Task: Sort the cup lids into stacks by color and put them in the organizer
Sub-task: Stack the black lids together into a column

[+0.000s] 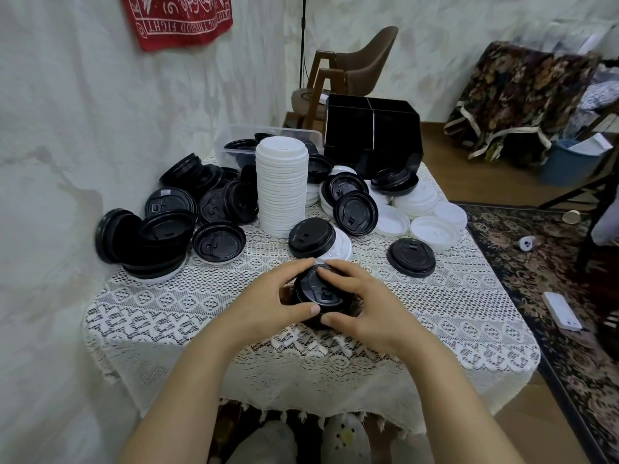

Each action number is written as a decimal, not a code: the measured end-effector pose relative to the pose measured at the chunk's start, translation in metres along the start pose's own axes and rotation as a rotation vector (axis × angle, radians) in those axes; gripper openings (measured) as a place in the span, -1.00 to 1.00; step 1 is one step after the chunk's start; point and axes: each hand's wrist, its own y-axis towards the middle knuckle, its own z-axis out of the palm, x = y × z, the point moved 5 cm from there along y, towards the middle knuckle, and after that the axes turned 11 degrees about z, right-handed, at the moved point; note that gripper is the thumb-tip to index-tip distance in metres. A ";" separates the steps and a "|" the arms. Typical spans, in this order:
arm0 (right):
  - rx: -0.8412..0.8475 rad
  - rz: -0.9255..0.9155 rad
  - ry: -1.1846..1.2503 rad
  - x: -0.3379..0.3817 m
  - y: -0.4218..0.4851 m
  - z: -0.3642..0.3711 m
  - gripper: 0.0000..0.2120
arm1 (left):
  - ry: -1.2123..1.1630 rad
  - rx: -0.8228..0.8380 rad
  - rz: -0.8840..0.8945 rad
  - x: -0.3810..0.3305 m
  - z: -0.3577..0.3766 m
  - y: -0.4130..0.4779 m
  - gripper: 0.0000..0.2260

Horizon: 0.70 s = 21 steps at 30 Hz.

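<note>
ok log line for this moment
left hand: holds black lid stack | right hand: holds it too | white lid stack: upright | organizer: far end

The red cloth [177,18] on the wall bears white lettering, upside down: "GOOD FIGHT" reads; the rest is cut off. Embossing on the lids [355,212] is illegible.

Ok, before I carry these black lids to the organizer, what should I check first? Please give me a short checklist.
1. Grip: left hand and right hand both hold the black stack: ok.
2. One colour only: the top is black, the lower lids are hidden: cannot tell.
3. Free space in the organizer: its inside is dark: cannot tell.
4. Straight path clear: loose lids lie between, and the white stack is close beside: not ok.
5. Sorting finished: a black lid rests on a white lid: not ok.
</note>
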 end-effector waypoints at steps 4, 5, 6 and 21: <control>0.008 0.014 0.004 0.000 0.001 0.001 -0.34 | -0.030 -0.002 0.017 -0.003 0.002 0.001 -0.41; 0.008 0.018 0.009 0.000 0.001 0.001 -0.34 | -0.035 0.019 0.030 -0.005 0.002 0.001 -0.41; 0.008 0.023 0.011 0.000 0.001 0.001 -0.35 | -0.036 0.038 0.040 -0.006 0.001 0.000 -0.43; 0.031 0.031 -0.004 -0.002 0.000 0.002 -0.36 | 0.791 -0.528 -0.082 0.037 -0.069 0.004 -0.83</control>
